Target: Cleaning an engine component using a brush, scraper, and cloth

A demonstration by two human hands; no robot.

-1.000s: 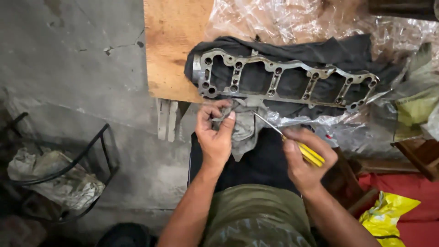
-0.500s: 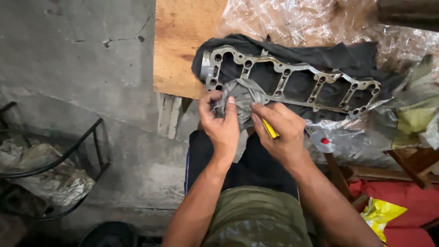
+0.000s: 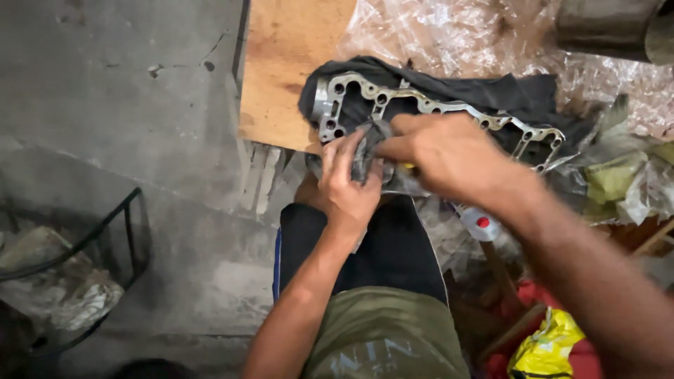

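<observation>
A long grey metal engine cover frame with bolt holes lies on a dark cloth spread over a wooden board. My left hand presses a grey rag against the near left part of the frame. Over the frame's middle, my right hand is closed on a yellow-handled tool, with only a sliver of yellow showing under the fingers. The tool's tip is hidden by rag and fingers.
Crinkled clear plastic sheet covers the bench behind the frame. A small white bottle with a red cap lies below my right wrist. A yellow bag sits at lower right. A black wire rack with rags stands on the concrete floor at left.
Both hands moved up from my lap onto the frame. The right hand crossed over the frame's middle with the yellow tool, and the left brought the rag to the frame's near edge.
</observation>
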